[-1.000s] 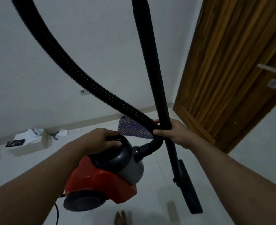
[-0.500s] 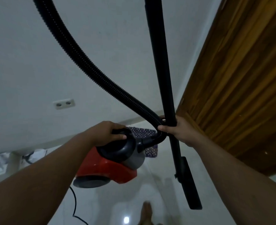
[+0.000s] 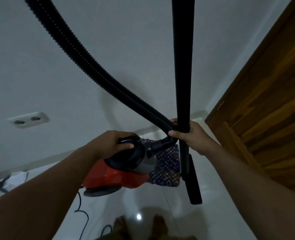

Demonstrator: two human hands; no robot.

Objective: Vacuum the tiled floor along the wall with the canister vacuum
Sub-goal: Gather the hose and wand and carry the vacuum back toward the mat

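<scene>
A red and black canister vacuum (image 3: pixel 115 175) hangs above the white tiled floor (image 3: pixel 143 201). My left hand (image 3: pixel 112 142) grips its black top handle. My right hand (image 3: pixel 190 134) is closed around the upright black wand (image 3: pixel 183 66) and the ribbed black hose (image 3: pixel 94 70) where they cross. The hose loops up and out of the top left. The wand's floor nozzle (image 3: pixel 192 184) hangs just off the tiles.
A patterned purple mat (image 3: pixel 167 167) lies on the floor by the white wall (image 3: pixel 108 40). A wooden door (image 3: pixel 268 110) stands at right. A wall socket (image 3: pixel 29 119) is at left, crumpled white items (image 3: pixel 9 181) below it. The power cord (image 3: pixel 81 212) trails past my bare feet (image 3: pixel 138 226).
I have carried the vacuum closer to the wall and the mat. The view has tilted downward and the door now fills more of the right side. Both grips are unchanged.
</scene>
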